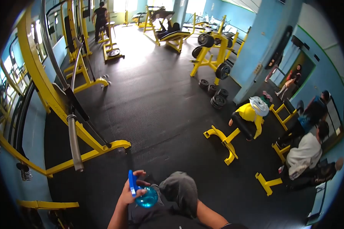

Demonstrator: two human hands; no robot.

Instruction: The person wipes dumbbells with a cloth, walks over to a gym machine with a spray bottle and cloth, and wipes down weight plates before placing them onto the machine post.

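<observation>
A translucent blue-green bottle [146, 197] with a brighter blue top part is at the bottom centre, in front of the person's body. My left hand [133, 189] has its fingers wrapped round it near the blue part. Beside it, a grey-clad knee [179, 189] is bent. The forearm of my right arm comes in at the lower right of that knee, and the hand itself is hidden behind the leg or clothing.
A yellow machine frame [91, 152] with a grey-gripped bar [75, 143] stands at left. Weight plates [218, 101] lie by a yellow rack [213, 57]. A person in yellow [247, 112] bends over a bench; other people sit at right. More people and machines are farther back.
</observation>
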